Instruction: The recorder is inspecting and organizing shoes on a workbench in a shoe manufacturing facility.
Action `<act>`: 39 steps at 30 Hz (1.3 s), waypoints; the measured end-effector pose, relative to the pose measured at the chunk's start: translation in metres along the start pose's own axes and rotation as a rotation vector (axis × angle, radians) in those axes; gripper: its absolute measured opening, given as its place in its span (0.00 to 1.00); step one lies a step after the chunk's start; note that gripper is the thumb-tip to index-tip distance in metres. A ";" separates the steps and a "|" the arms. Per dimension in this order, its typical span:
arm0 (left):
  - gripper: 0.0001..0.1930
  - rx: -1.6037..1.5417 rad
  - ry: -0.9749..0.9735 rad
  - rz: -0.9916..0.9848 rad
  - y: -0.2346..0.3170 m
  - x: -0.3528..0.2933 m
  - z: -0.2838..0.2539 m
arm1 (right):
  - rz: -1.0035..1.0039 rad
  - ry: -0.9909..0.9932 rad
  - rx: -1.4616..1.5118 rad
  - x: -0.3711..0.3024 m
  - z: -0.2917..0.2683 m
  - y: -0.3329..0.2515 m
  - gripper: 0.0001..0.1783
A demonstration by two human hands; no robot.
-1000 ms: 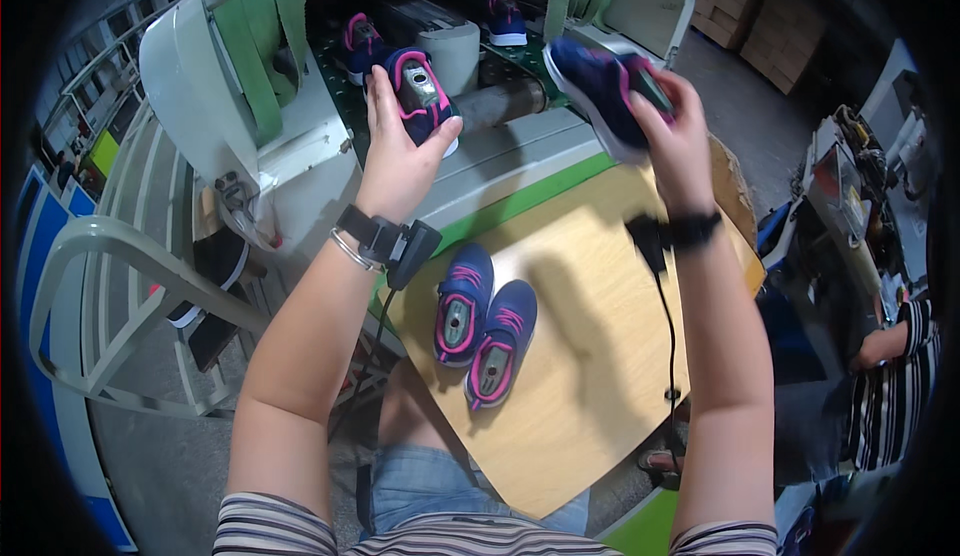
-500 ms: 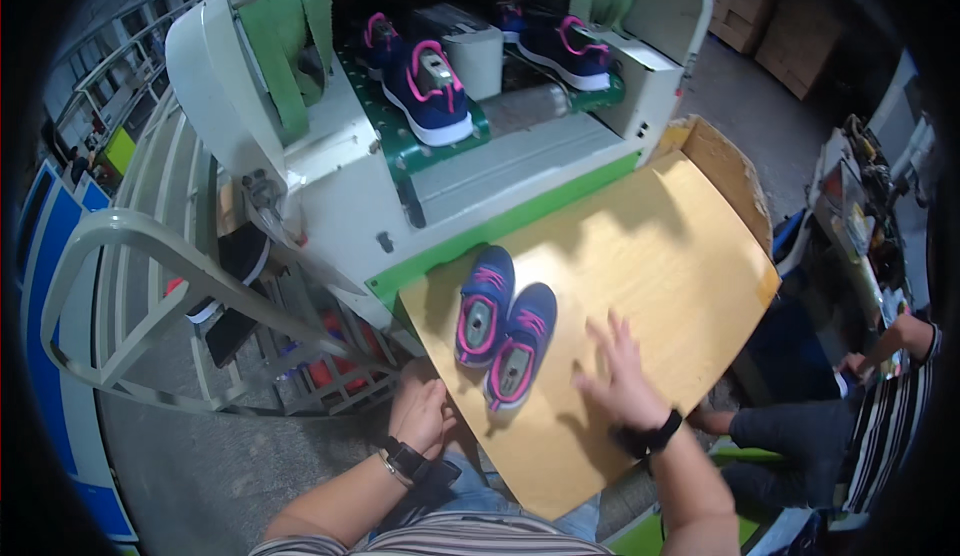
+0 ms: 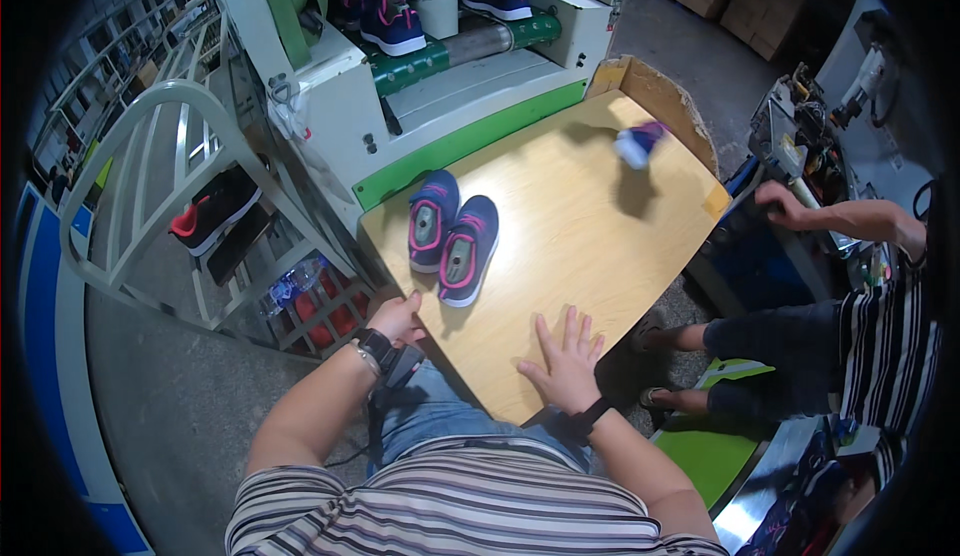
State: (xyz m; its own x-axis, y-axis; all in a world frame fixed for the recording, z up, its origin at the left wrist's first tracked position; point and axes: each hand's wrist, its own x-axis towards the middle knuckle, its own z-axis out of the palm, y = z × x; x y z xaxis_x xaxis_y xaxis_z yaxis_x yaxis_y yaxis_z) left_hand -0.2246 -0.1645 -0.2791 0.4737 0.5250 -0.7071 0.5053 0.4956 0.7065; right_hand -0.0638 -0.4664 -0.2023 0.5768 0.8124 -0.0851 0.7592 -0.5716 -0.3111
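A pair of navy shoes with pink collars and laces stands on the left part of the wooden tabletop. My left hand is closed at the tabletop's near left edge, close to the heels; its fingers are partly hidden. With fingers spread, my right hand lies over the near right part of the tabletop and holds nothing. Toward the far right corner, a blurred navy-and-pink shoe with a pale sole appears above the board, its shadow below it. No hand touches it.
Beyond the tabletop, a white-and-green machine carries several similar shoes on its green conveyor. A metal rack with a black shoe stands left. At right, another person stands beside a cluttered cart. Cardboard edging lines the far corner.
The view has shifted, showing more of my body. A blurred shoe now appears over the far right of the tabletop. My right hand has come nearer to the board's near edge.
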 end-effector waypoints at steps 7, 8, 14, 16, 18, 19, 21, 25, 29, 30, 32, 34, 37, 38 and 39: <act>0.23 -0.041 -0.003 0.053 -0.002 -0.008 -0.018 | -0.023 0.028 0.019 -0.008 -0.001 -0.014 0.46; 0.23 -0.071 -0.037 0.065 -0.001 -0.008 -0.019 | -0.024 0.027 0.017 -0.008 -0.003 -0.015 0.46; 0.25 -0.165 -0.100 0.002 0.025 -0.030 -0.021 | -0.034 -0.022 0.125 0.034 -0.034 -0.013 0.36; 0.27 -0.144 -0.052 -0.007 0.027 -0.045 -0.016 | -0.190 0.175 0.288 0.080 -0.039 -0.002 0.30; 0.31 -0.135 0.034 0.163 0.024 -0.054 -0.019 | -0.297 0.280 0.187 0.129 -0.062 -0.014 0.28; 0.35 -0.129 -0.002 0.168 0.020 -0.055 -0.024 | -0.329 0.273 0.166 0.157 -0.069 -0.021 0.28; 0.36 -0.132 0.092 0.247 0.009 -0.058 -0.020 | -0.400 0.297 0.100 0.217 -0.075 -0.030 0.30; 0.34 0.025 0.134 0.347 0.010 -0.085 -0.025 | -0.170 0.339 -0.094 0.306 -0.080 -0.018 0.38; 0.27 0.066 0.198 0.405 0.012 -0.096 -0.043 | 0.019 0.443 -0.180 0.281 -0.053 0.019 0.48; 0.24 0.124 0.249 0.469 0.016 -0.099 -0.042 | 0.174 0.449 0.045 0.274 -0.058 0.022 0.50; 0.23 0.210 0.335 0.611 0.018 -0.103 -0.039 | 0.344 0.693 0.545 0.276 -0.053 0.034 0.58; 0.22 0.244 0.437 0.779 0.043 -0.116 -0.017 | 0.402 0.786 0.641 0.296 -0.053 0.052 0.59; 0.23 0.243 0.306 1.055 0.065 -0.122 0.015 | 0.440 0.783 0.690 0.310 -0.046 0.062 0.56; 0.24 0.262 0.216 1.130 0.077 -0.126 0.032 | 0.371 0.742 0.791 0.304 -0.046 0.075 0.55; 0.28 0.423 0.186 1.165 0.077 -0.121 0.036 | 0.283 0.679 0.906 0.301 -0.045 0.078 0.54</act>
State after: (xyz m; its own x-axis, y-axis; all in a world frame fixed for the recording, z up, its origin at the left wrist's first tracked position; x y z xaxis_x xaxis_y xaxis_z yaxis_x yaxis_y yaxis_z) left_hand -0.2170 -0.2149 -0.1396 0.7026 0.6081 0.3695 0.0638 -0.5710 0.8185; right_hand 0.1829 -0.2718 -0.2094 0.9421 0.2839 0.1786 0.2424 -0.2085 -0.9475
